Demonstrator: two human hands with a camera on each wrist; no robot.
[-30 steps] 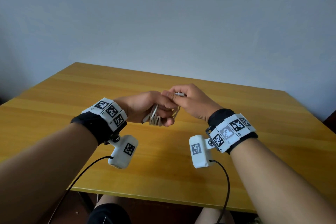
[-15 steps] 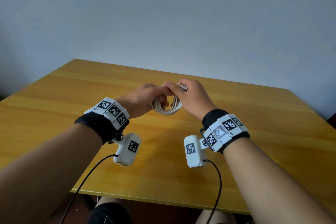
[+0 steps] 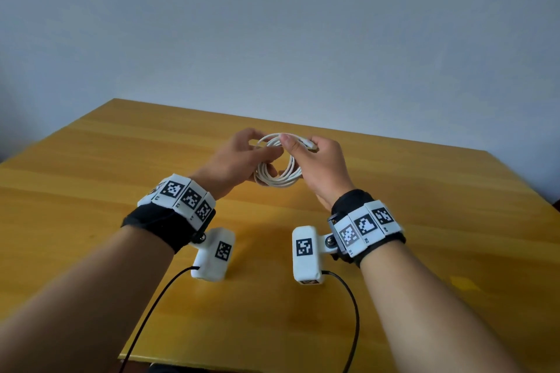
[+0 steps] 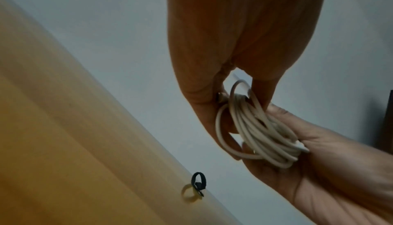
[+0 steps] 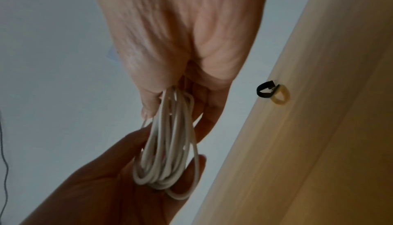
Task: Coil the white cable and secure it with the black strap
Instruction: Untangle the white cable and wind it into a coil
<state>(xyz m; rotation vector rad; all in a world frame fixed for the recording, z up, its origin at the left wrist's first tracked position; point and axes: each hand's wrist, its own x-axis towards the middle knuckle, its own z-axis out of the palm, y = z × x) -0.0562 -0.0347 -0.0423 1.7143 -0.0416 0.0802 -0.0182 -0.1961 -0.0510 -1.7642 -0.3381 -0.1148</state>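
Observation:
The white cable is wound into a small round coil held above the wooden table. My left hand grips the coil's left side, fingers through the ring. My right hand pinches the top of the coil, with a plug end sticking out by its thumb. In the left wrist view the coil lies between both hands. In the right wrist view the coil hangs from my right fingers into my left palm. The black strap stands as a small loop on the table near its far edge, hidden in the head view.
A pale wall rises just behind the table's far edge. Black leads from the wrist cameras hang over the near edge. Bare tabletop lies to the left and right of my hands.
Both hands have moved up and away from me with the cable. The bundle, bunched in my left fist before, has spread into a round ring facing me.

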